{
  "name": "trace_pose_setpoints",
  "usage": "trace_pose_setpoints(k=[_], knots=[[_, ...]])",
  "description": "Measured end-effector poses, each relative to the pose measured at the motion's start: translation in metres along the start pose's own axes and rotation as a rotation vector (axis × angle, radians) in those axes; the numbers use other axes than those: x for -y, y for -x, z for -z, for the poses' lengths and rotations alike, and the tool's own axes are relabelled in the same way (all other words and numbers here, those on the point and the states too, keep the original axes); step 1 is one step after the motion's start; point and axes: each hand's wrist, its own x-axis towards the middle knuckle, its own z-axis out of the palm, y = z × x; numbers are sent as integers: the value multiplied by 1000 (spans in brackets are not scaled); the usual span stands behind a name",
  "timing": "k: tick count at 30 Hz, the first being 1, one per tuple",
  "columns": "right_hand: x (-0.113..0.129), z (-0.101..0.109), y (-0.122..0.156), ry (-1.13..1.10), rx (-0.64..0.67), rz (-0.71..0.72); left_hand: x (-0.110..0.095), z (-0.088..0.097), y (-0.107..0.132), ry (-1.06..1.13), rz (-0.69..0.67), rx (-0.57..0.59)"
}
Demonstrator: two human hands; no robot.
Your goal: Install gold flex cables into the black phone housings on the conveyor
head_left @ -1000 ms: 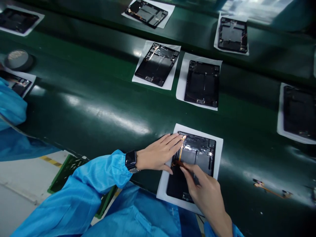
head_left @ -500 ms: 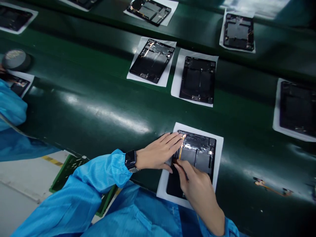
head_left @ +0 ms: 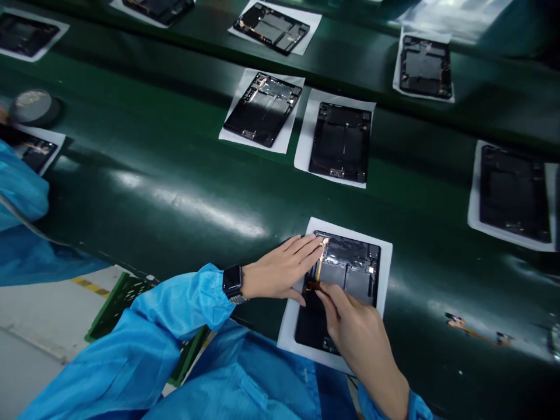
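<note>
The dark green surface carries tablets on white sheets. Since half a second ago, the two tablets in the middle row have drifted toward its left edge. The near tablet, on its own sheet at the near edge, has kept its place.

Below that near edge a green crate stands on the floor; a blue sleeve hides its contents.

The left hand lies flat, its fingers stretched out together with their tips on the near tablet's far-left corner. The right hand has slid slightly right; its fingers are drawn narrow, pinching the lower end of the orange flex cable. This cable runs along the near tablet's left side, from one hand's fingertips to the other's.

A loose cable lies well apart, toward the right edge.
</note>
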Motion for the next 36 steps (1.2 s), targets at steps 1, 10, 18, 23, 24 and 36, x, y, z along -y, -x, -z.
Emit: trace_pose_setpoints(k=[1, 10, 18, 23, 24, 36], knots=[[2, -1, -2, 2, 1, 4, 0, 0, 0, 3, 1, 6], [4, 1, -2, -17, -36, -23, -3, 1, -2, -5, 13, 35], [8, -2, -4, 31, -30, -21, -2, 1, -3, -20, 5, 44], [13, -7, -4, 41, -37, -6, -3, 0, -2, -33, 4, 47], [11, -6, -3, 34, -46, -6, -3, -1, -2, -35, 8, 48], [19, -9, -6, 90, 4, -37, -3, -1, -1, -5, 1, 41]])
